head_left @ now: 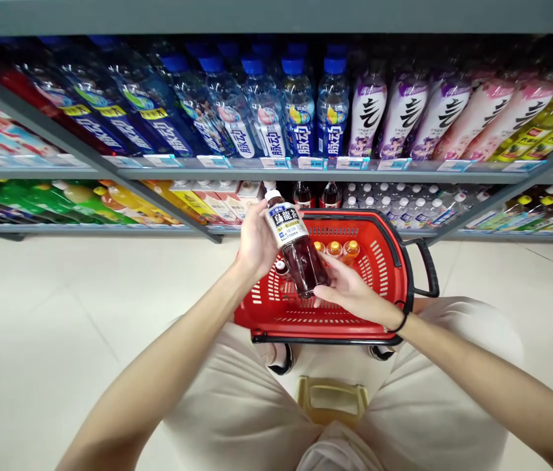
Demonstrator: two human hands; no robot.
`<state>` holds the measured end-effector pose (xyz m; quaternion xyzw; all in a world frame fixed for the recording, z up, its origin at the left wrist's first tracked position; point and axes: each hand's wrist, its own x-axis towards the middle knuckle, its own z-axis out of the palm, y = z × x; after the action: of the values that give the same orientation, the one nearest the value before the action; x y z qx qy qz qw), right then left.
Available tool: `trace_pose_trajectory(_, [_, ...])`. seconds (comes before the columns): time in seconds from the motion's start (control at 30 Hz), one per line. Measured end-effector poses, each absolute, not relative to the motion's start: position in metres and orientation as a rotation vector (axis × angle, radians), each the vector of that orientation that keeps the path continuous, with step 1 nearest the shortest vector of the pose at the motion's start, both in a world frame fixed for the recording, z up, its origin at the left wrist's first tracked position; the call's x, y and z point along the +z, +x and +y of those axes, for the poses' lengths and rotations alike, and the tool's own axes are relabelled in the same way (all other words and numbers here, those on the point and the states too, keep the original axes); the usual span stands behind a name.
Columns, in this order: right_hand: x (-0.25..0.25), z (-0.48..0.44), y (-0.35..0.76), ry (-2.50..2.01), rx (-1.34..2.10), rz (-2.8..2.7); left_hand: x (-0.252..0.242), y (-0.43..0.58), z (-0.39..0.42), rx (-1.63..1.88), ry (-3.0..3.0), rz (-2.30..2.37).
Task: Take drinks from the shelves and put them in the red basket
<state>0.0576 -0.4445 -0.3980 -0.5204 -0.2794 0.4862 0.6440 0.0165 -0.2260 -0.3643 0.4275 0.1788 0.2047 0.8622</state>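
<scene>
Three small orange-topped bottles (336, 248) already sit in the red basket (381, 265), while the dark tea bottle (296, 245) is not in yet, held tight above it by the left hand (256, 245) near its top and the right hand (349, 291) at its bottom.

The bottle (296, 247) is clear plastic, filled with a dark red-brown drink, with a white cap and a white-and-blue label. It is tilted, cap pointing up and left, in the air over the red basket (384, 261).
</scene>
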Motion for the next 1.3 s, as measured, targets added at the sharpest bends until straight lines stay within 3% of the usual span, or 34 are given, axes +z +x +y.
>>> trace_pose_trajectory(0.27, [-0.4, -0.451, 0.061, -1.76, 0.547, -0.959, -0.355, 0.012, -0.223, 0.484, 0.866, 0.375])
trace_pose_trajectory(0.47, [-0.398, -0.457, 0.073, -1.944, 0.133, -1.252, -0.351, 0.009, -0.22, 0.533, 0.868, 0.365])
trace_pose_trajectory(0.67, [-0.398, -0.457, 0.08, -2.046, 0.013, -1.269, -0.347, 0.006, -0.217, 0.553, 0.874, 0.303])
trace_pose_trajectory(0.93, [-0.381, -0.456, 0.074, -1.779, 0.491, -1.0, -0.342, 0.004, -0.213, 0.572, 0.853, 0.343])
trace_pose_trajectory(1.3, [-0.374, -0.448, 0.07, -1.023, 1.111, -0.474, -0.343, 0.001, -0.21, 0.494, 0.805, 0.261])
